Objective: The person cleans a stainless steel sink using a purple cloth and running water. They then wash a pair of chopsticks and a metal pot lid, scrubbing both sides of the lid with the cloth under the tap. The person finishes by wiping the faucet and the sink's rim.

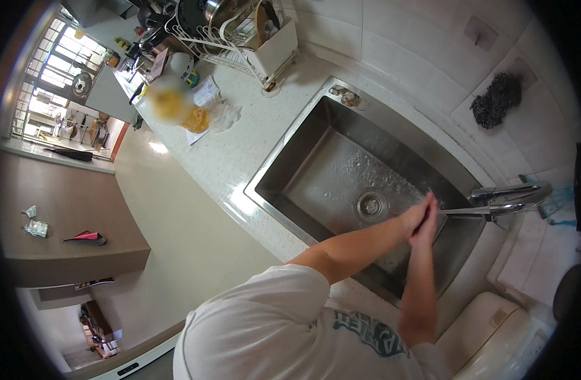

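Observation:
My left hand (415, 217) and my right hand (428, 226) are pressed together, palms facing, over the right part of a stainless steel sink (314, 166). A stream of water (463, 211) from the chrome faucet (518, 202) reaches the fingers. No object shows in either hand, but the space between the palms is mostly hidden. Beneath and to the left of them, the round drain strainer (371, 205) sits in the wet basin floor, where water splashes and ripples.
A white dish rack (271, 54) with cookware stands on the pale countertop (209, 166). Nearby are a bottle of yellow liquid (195, 119) and a crumpled clear plastic bag (225, 116). A dark scouring mesh (497, 100) hangs on the tiled wall. A white lidded appliance (480, 327) stands at lower right.

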Demonstrator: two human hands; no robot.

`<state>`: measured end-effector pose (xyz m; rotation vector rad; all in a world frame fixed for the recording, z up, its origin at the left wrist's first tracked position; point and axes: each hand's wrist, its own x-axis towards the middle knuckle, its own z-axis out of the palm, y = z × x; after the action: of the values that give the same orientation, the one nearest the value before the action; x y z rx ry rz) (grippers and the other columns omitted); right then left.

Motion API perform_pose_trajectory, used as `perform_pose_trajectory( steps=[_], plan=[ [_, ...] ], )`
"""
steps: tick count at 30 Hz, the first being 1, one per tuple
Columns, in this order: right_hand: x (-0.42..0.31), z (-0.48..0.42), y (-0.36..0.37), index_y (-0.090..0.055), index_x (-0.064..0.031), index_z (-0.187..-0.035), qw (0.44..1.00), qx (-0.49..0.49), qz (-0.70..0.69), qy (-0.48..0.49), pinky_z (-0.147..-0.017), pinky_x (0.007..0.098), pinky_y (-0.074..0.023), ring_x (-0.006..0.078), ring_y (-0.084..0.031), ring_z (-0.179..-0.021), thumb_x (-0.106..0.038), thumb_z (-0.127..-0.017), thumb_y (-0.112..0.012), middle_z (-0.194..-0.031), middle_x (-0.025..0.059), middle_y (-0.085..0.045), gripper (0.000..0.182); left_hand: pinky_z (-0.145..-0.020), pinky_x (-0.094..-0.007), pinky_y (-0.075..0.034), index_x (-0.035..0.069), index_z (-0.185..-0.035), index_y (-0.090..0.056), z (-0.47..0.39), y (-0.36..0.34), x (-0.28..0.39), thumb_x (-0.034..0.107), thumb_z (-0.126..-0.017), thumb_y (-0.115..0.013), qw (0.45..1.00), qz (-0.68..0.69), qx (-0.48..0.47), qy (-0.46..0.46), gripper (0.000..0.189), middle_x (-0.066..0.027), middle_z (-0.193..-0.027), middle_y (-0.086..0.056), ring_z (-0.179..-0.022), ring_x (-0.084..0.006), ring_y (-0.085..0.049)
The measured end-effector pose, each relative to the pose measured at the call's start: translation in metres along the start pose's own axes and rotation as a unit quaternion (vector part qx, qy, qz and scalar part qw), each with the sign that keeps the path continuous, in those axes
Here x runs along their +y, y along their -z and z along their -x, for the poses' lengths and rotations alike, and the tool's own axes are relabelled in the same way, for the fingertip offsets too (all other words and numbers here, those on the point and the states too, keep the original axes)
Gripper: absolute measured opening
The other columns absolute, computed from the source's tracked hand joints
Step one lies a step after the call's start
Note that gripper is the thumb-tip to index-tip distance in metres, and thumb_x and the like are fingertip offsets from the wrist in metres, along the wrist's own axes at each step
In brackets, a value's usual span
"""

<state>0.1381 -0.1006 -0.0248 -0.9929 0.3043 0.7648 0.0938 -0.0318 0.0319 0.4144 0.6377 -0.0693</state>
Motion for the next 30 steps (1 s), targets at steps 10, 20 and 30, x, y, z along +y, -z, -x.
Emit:
perform_pose_trajectory(
  steps=[10,20,30],
  plan=[
    [-0.018,-0.021,0.017,-0.059,-0.0052,-0.118,0.990,-0.107,-0.063,-0.072,-0.105,0.0428,-0.0400,0.0245,-0.056,-0.115,-0.025,-0.097,-0.051,-0.122,0.0101,-0.061,0.029,-0.109,-0.0355,-0.029,0.011,-0.139,-0.048,0.005,0.026,-0.001,0.056,-0.096,-0.043,0.967,-0.221,-0.043,-0.122,0.063,-0.0145,-0.140,-0.048,-0.134,-0.0222,-0.037],
    [-0.014,0.022,0.002,-0.054,-0.0170,-0.129,0.989,-0.127,-0.004,-0.075,-0.042,0.0203,-0.0361,0.0091,-0.049,-0.063,-0.006,-0.091,-0.056,-0.109,0.0070,-0.061,0.040,-0.088,-0.0411,-0.050,0.005,-0.103,-0.069,0.083,0.068,0.080,0.034,-0.089,-0.056,0.850,-0.470,0.126,-0.201,0.035,-0.0169,-0.109,-0.067,-0.100,-0.0342,-0.064],
    [0.032,0.071,-0.079,-0.048,-0.0162,-0.083,0.959,0.092,0.265,-0.035,-0.032,0.0248,-0.0209,0.0098,-0.032,-0.036,-0.040,-0.090,-0.064,-0.057,-0.0023,-0.038,0.030,-0.087,-0.0386,-0.050,0.009,-0.104,-0.070,0.119,0.120,0.109,0.029,-0.084,-0.058,0.780,-0.602,0.071,-0.156,0.031,-0.0162,-0.103,-0.069,-0.101,-0.0313,-0.065]
  ],
)
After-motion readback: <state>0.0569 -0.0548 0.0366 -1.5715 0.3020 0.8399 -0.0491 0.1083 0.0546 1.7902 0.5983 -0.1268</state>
